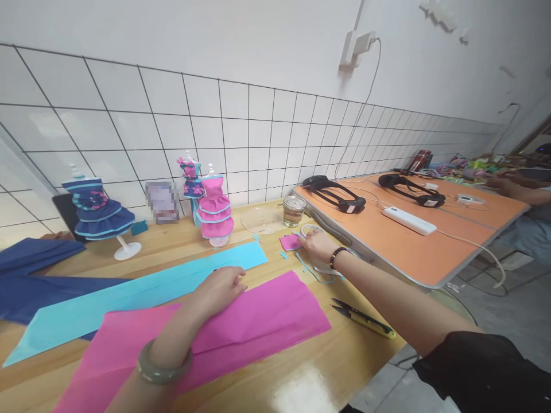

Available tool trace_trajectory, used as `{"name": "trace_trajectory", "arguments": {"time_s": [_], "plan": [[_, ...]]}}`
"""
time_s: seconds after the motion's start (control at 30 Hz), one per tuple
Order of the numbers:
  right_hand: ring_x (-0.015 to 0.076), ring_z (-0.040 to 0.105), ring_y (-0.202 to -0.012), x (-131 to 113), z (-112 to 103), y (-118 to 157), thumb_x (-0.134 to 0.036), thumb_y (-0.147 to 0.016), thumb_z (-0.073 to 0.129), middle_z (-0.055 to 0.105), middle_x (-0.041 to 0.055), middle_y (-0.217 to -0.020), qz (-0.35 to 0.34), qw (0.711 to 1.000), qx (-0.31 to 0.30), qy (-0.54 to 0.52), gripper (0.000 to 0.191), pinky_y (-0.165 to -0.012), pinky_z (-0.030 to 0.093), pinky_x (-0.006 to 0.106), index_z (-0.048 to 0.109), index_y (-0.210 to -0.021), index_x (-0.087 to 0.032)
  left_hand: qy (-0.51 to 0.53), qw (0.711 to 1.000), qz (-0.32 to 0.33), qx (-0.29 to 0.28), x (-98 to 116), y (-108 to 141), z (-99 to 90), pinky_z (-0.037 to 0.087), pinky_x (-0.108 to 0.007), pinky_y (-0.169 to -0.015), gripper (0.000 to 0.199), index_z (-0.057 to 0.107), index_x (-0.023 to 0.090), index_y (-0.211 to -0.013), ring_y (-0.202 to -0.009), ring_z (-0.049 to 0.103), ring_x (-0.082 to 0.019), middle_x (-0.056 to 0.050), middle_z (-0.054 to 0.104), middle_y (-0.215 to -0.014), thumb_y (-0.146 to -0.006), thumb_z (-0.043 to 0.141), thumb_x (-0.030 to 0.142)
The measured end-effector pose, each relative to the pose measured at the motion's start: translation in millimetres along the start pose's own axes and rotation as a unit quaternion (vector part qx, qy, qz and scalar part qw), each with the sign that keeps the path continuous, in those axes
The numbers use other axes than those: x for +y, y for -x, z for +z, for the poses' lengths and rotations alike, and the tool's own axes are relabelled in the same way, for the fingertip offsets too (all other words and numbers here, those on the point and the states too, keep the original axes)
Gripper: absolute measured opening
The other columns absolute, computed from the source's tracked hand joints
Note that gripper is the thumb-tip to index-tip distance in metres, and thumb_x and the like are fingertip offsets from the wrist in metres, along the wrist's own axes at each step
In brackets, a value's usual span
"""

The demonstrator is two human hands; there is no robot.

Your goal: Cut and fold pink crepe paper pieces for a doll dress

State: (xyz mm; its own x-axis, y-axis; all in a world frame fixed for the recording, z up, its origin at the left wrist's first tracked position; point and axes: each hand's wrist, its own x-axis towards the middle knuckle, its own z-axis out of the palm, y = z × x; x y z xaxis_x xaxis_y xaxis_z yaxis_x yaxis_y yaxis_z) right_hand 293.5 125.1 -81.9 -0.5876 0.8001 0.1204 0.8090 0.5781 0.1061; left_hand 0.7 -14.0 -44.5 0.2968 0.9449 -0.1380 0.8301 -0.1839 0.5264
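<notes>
My left hand (224,288) rests over a long pink fabric piece (275,312), its fingers loosely curled and apart, holding nothing. Behind it lies a light blue strip (150,284). My right hand (317,246) reaches to a small pink fabric scrap (289,242); its fingertips are together at the scrap's right edge, and whether they grip it is unclear. Small blue scraps (283,254) and a thin blue strip lie beside it. Yellow-handled snips (372,324) lie near the table's right edge. Dark blue fabric (34,292) is at the far left.
Miniature dresses on stands, one navy (101,209) and one pink (215,209), stand along the tiled wall with another behind. A glass of liquid (294,212) stands near an orange table (408,246) holding black headsets and a white power bank (408,221). Another person's hands show far right.
</notes>
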Motion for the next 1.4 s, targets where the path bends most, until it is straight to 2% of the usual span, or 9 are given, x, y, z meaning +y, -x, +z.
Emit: {"name": "trace_trajectory", "arguments": {"time_s": [0.23,0.53,0.6,0.67,0.73,0.83,0.9,1.17,1.4], "plan": [[0.0166,0.058,-0.072,7,-11,2,-0.014,-0.077,0.046,0.065,0.0041,-0.076,0.138,0.970,0.077,-0.187,0.020,-0.065,0.038,0.025,0.057,-0.094,-0.017,0.021,1.000,-0.007,-0.003,0,0,0.1,0.041,-0.030,-0.072,0.040,0.057,0.018,-0.109,-0.091,0.057,-0.024,-0.008,0.064,-0.092,-0.075,0.044,0.034],[0.0136,0.063,-0.074,-22,-43,17,-0.030,-0.081,0.049,0.065,0.0073,-0.089,0.168,0.832,0.136,-0.512,0.029,-0.067,0.050,0.027,0.051,-0.105,-0.015,0.182,0.983,0.023,0.026,7,-5,8.8,0.042,-0.032,-0.078,0.047,0.053,0.017,-0.114,-0.092,0.057,-0.022,-0.008,0.063,-0.099,-0.074,0.051,0.041],[0.0121,0.063,-0.075,-45,-52,29,-0.033,-0.081,0.050,0.065,0.0043,-0.088,0.141,0.800,0.117,-0.571,0.028,-0.070,0.051,0.027,0.052,-0.105,-0.019,0.294,0.955,0.012,0.022,16,-6,12.3,0.042,-0.033,-0.082,0.057,0.047,0.014,-0.121,-0.097,0.056,-0.022,-0.011,0.060,-0.107,-0.073,0.055,0.044],[0.0103,0.062,-0.070,-71,-59,43,-0.032,-0.076,0.059,0.064,0.0007,-0.084,0.106,0.665,0.057,-0.737,0.027,-0.071,0.050,0.028,0.055,-0.101,-0.021,0.422,0.907,-0.003,0.003,24,-5,15.7,0.042,-0.033,-0.083,0.063,0.042,0.013,-0.124,-0.102,0.054,-0.022,-0.013,0.056,-0.114,-0.073,0.057,0.046],[0.0089,0.060,-0.066,-96,-62,56,-0.029,-0.073,0.064,0.063,-0.0012,-0.079,0.088,0.577,0.014,-0.812,0.025,-0.066,0.049,0.025,0.057,-0.096,-0.021,0.553,0.832,0.001,-0.043,31,-4,18.8,0.043,-0.033,-0.081,0.058,0.042,0.016,-0.123,-0.100,0.055,-0.021,-0.014,0.056,-0.115,-0.076,0.054,0.048],[0.0076,0.057,-0.062,-121,-61,71,-0.023,-0.071,0.067,0.061,-0.0030,-0.074,0.087,0.510,-0.019,-0.855,0.022,-0.062,0.047,0.021,0.059,-0.091,-0.021,0.672,0.736,0.033,-0.080,35,-3,22.4,0.044,-0.032,-0.077,0.042,0.050,0.018,-0.111,-0.088,0.059,-0.018,-0.012,0.059,-0.107,-0.078,0.055,0.042],[0.0075,0.057,-0.064,-129,-58,76,-0.020,-0.070,0.068,0.061,-0.0028,-0.074,0.093,0.483,-0.031,-0.870,0.021,-0.062,0.047,0.020,0.060,-0.089,-0.020,0.699,0.711,0.047,-0.064,35,-4,23.8,0.044,-0.032,-0.077,0.034,0.055,0.016,-0.104,-0.084,0.059,-0.016,-0.010,0.061,-0.101,-0.075,0.062,0.033],[0.0107,0.059,-0.065,-138,-55,84,-0.042,-0.079,0.056,0.062,0.0020,-0.074,0.138,0.467,-0.079,-0.870,0.026,-0.061,0.047,0.023,0.060,-0.088,-0.018,0.662,0.749,0.031,-0.017,35,-5,25.5,0.042,-0.034,-0.081,0.035,0.062,0.013,-0.093,-0.085,0.060,-0.019,-0.009,0.065,-0.094,-0.061,0.074,0.021],[0.0069,0.049,-0.051,-146,-49,83,-0.038,-0.067,0.068,0.059,-0.0026,-0.062,0.160,0.584,0.004,-0.796,0.024,-0.052,0.039,0.020,0.062,-0.075,-0.016,0.599,0.799,0.046,-0.030,34,-5,25.5,0.042,-0.032,-0.077,0.027,0.066,0.011,-0.085,-0.079,0.060,-0.019,-0.009,0.068,-0.087,-0.063,0.071,0.026]]}}
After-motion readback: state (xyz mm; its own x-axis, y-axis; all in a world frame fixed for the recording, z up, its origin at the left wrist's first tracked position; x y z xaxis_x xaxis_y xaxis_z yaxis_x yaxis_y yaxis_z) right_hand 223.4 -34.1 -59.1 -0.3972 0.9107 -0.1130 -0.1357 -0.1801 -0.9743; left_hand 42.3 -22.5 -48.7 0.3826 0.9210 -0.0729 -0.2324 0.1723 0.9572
